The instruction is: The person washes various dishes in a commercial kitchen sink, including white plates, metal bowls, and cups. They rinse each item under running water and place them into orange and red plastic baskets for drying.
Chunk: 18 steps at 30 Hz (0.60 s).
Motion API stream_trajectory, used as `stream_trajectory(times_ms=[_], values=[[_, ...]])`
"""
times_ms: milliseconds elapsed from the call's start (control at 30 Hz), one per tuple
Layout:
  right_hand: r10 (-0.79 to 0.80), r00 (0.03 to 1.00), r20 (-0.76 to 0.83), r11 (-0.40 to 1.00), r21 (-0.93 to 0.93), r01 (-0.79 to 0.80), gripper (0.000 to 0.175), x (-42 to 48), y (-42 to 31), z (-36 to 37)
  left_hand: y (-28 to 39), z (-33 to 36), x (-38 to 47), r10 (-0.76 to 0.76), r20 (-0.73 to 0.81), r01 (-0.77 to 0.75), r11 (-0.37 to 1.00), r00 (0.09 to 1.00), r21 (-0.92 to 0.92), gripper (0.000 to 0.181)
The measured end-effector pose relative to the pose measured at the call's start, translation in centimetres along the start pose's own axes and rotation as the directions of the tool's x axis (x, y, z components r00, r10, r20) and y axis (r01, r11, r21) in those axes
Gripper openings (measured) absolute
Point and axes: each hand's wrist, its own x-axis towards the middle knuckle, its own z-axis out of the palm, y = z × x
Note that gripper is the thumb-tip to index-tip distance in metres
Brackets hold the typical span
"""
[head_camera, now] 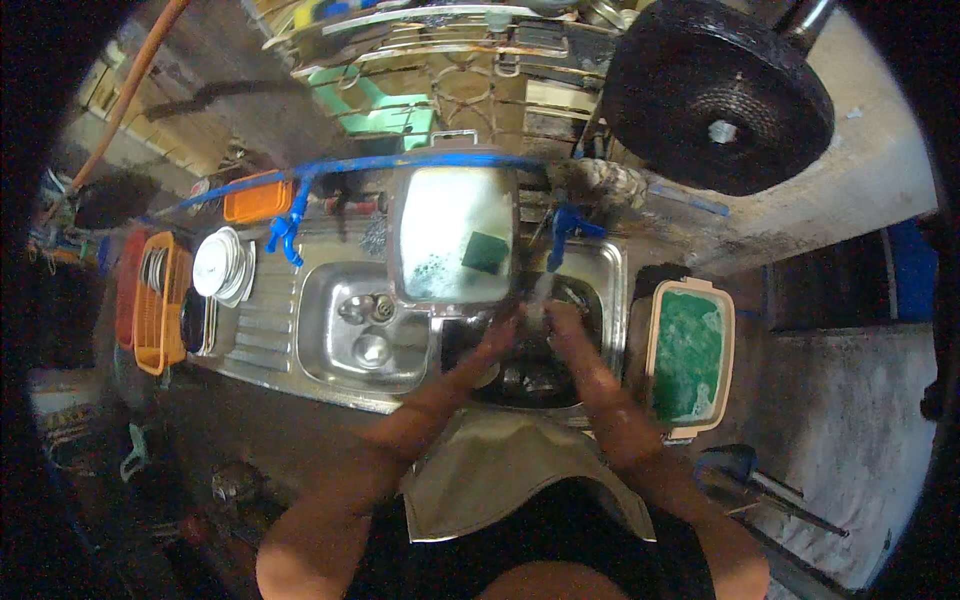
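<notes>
My left hand [504, 336] and my right hand [564, 326] are close together over the right sink basin [616, 300], under a stream of water from a blue tap [561, 232]. The fingers are blurred, and what lies between them cannot be made out. Dark cookware [529, 379] sits in the basin below them. Behind my hands stands a tub of sudsy water [450, 225] with a dark green scouring pad [485, 252] at its right side. Several metal items [371, 349] lie in the left basin [315, 322].
Stacked white plates [216, 262] and an orange basket [166, 330] stand on the left drainboard. A tub of green liquid [688, 356] is right of the sink. A blackened wok [720, 97] hangs at upper right. Another blue tap [285, 236] overhangs the left side.
</notes>
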Motion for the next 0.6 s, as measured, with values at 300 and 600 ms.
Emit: stream_trajectory(times_ms=[300,600], values=[[-0.375,0.843,0.386,0.429,-0.734,0.527,0.039,-3.4,-1.1,-0.4,2.0,2.8,3.5,-0.328,0.18,0.349,0.586,0.927,-0.731,0.055],[-0.743,0.662,-0.099,0.343,-0.906,0.249,0.025,7.0,10.6,-3.8,2.7,-12.6,-3.7,-0.388,0.088,0.124,0.489,0.918,0.863,0.053]])
